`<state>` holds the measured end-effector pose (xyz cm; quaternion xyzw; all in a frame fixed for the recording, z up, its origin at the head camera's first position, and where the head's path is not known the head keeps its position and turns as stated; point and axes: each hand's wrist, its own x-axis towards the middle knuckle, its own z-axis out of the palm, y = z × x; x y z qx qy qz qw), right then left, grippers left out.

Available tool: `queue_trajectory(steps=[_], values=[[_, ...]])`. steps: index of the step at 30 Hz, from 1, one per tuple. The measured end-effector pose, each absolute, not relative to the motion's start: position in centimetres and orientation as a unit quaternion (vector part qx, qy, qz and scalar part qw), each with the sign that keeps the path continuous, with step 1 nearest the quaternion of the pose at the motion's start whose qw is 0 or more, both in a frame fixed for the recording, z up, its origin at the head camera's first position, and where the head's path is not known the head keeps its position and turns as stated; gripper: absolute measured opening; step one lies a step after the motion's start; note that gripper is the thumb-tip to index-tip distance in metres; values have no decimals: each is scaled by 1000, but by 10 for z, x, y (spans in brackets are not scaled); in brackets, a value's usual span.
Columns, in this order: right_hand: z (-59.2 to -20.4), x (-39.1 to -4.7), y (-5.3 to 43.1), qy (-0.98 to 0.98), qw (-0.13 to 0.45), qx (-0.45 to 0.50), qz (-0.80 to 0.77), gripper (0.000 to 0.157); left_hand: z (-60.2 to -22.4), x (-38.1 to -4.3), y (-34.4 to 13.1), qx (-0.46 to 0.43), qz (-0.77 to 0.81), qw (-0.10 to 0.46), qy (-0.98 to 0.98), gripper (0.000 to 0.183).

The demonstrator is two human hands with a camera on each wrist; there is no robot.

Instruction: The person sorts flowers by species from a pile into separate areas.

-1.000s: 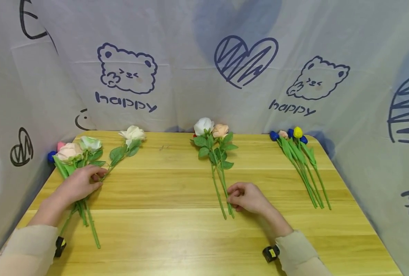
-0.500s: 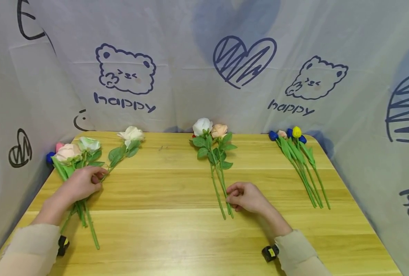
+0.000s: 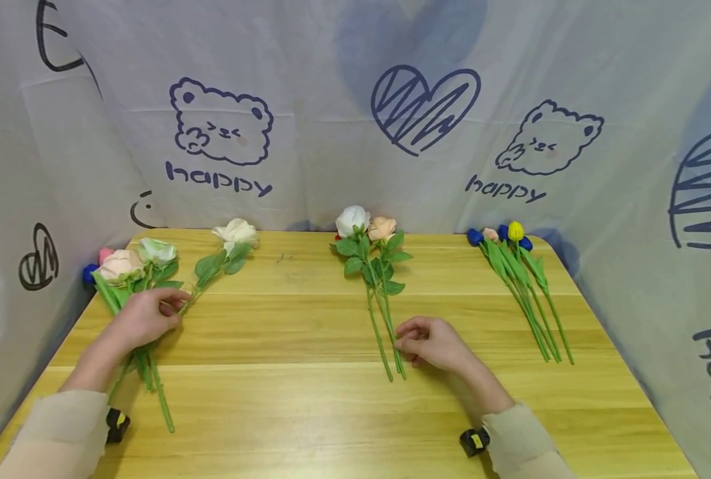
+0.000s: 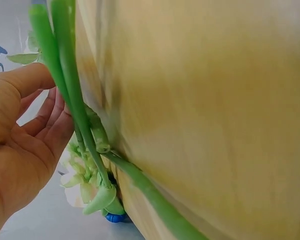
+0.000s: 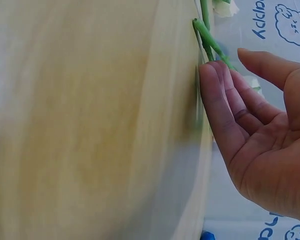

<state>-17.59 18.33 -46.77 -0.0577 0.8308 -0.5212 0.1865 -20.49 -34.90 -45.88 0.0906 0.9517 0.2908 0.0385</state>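
Note:
On the left of the table, my left hand holds the stem of a white rose between thumb and fingers. This hand reaches over a bunch with a pale pink rose, a greenish-white rose and a blue tulip. Green stems partly hide its fingertips in the left wrist view. My right hand is beside the lower stems of the middle bunch, which has a white rose and a peach rose. Its thumb stands apart from the fingers in the right wrist view, fingertips at the stems.
Blue, yellow and pink tulips lie together at the right of the wooden table. A pale printed cloth hangs behind and along both sides. Each wrist bears a small black camera.
My left hand has shifted slightly right, and the white rose it holds has moved right with it. My right hand and the other bunches have hardly moved.

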Motion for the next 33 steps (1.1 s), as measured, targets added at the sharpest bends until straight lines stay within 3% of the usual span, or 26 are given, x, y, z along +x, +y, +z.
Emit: queue_trajectory(steps=[7, 16, 28, 33], values=[[-466, -172, 191, 830, 156, -49, -533, 28, -453, -201, -343, 60, 307, 20, 949, 42], [-463, -169, 191, 823, 85, 1, -562, 32, -440, -195, -317, 37, 329, -64, 941, 43], [-455, -170, 165, 768, -22, -40, -638, 27, -423, -203, -245, 35, 423, -148, 893, 39], [-451, -170, 147, 754, -27, -64, -653, 26, -422, -209, -205, 42, 473, -159, 865, 37]])
